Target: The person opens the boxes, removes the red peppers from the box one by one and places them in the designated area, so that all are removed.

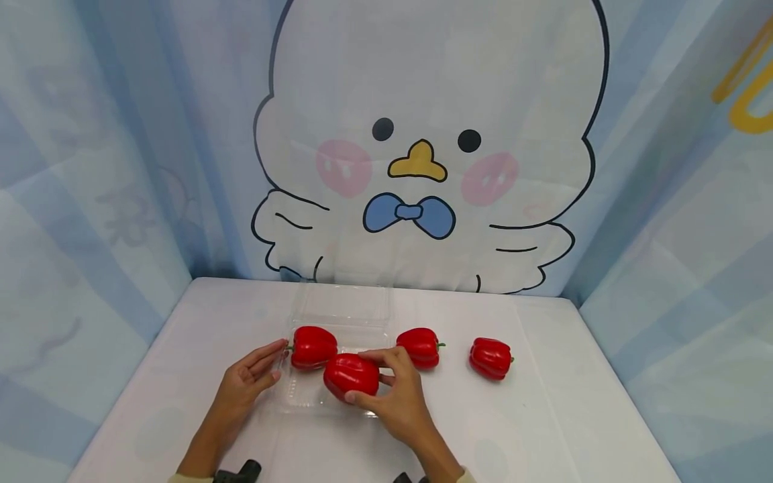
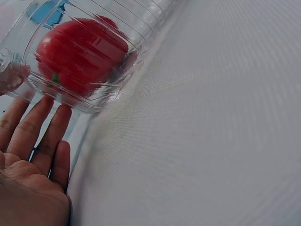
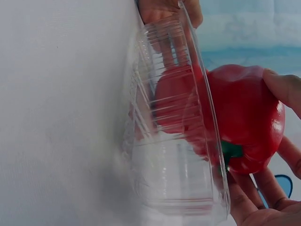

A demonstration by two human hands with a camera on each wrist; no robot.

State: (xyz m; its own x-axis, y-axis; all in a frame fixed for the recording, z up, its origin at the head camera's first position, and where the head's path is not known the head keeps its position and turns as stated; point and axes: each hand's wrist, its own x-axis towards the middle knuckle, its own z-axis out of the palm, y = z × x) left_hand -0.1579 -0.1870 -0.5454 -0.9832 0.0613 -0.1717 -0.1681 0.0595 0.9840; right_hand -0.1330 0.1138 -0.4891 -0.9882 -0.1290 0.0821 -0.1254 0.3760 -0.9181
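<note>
My right hand grips a red bell pepper, thumb at its near side and fingers over its far side. That pepper is above the right part of a clear plastic container with its lid folded back. Another red bell pepper lies inside at the left, its green stem toward my left hand. The left fingers are extended and touch the container's left edge, with thumb and forefinger apart. In the right wrist view, the held pepper shows its green stem beside the container's rim.
Right of the container lies a third red bell pepper, partly behind my right hand. Farther right is one more red bell pepper. A white-covered table carries everything. Behind it hangs a blue-and-white curtain with a cartoon chick.
</note>
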